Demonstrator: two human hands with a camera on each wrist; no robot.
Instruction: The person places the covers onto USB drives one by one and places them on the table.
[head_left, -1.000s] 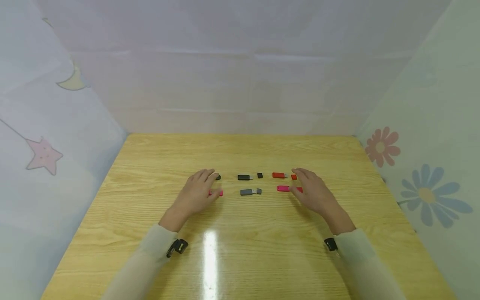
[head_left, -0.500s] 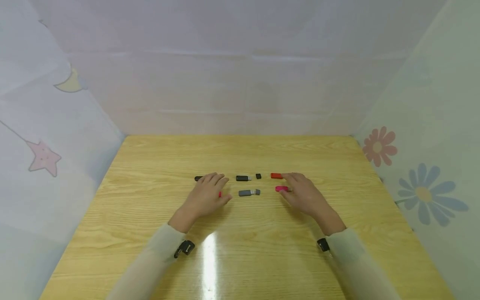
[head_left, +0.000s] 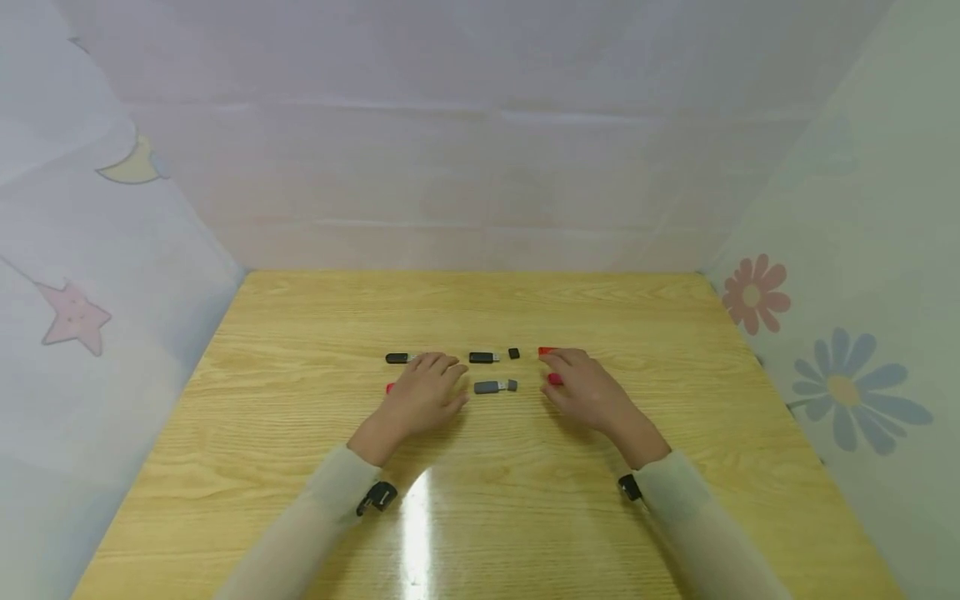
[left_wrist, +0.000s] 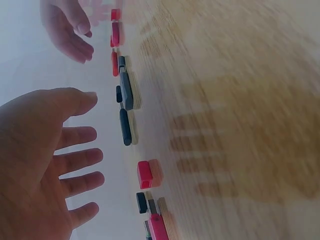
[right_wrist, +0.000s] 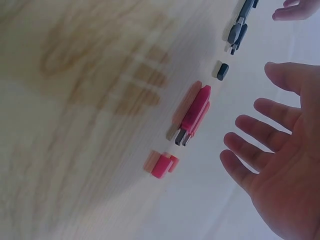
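Observation:
Two rows of USB sticks lie on the wooden table, caps off or beside them. My left hand [head_left: 423, 396] hovers over the left pair, a black USB stick [head_left: 397, 358] and a pink USB stick [left_wrist: 158, 227]; in the left wrist view its fingers are spread and hold nothing. In the middle lie another black USB stick [head_left: 482, 357], its black cap [head_left: 513, 353], and a grey USB stick [head_left: 487, 387] with a grey cap [head_left: 512, 385] at its tip. My right hand [head_left: 588, 396], fingers apart and holding nothing, partly hides a red USB stick [head_left: 547, 351] and another pink USB stick [right_wrist: 196, 111].
A loose pink cap [right_wrist: 161, 166] lies beyond the right pink stick's plug, and another pink cap [left_wrist: 144, 175] shows in the left wrist view. The wooden table [head_left: 480, 500] ends at a pale cloth backdrop [head_left: 480, 183] behind and on both sides.
My left hand has moved right, uncovering more of the left black USB stick. The right hand has moved left, over the red and pink ones. The USB sticks keep their arrangement.

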